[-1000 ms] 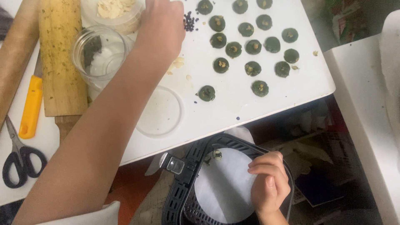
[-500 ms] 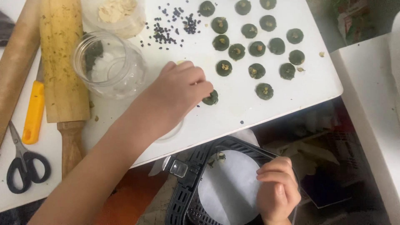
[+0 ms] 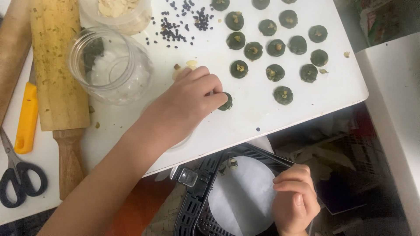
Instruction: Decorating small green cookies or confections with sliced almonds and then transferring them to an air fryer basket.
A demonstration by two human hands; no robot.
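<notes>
My left hand [image 3: 188,102] lies on the white table [image 3: 306,100], its fingertips closed on a dark green dough disc [image 3: 227,102] near the front edge. Several more dark green discs [image 3: 276,48] topped with nut bits sit in rows farther back. My right hand [image 3: 295,199] rests below the table on the rim of a black air fryer basket [image 3: 197,201], touching the round white paper liner [image 3: 240,194] inside it.
A clear glass jar [image 3: 109,65] lies on its side at left. A wooden rolling pin [image 3: 59,83], a yellow-handled knife [image 3: 27,118] and black scissors [image 3: 19,179] are at far left. Dark chips [image 3: 179,22] and a bowl of sliced almonds [image 3: 116,11] lie at the back.
My left hand came forward from the back of the table and closed its fingers on the nearest green disc. The right hand stayed at the basket liner.
</notes>
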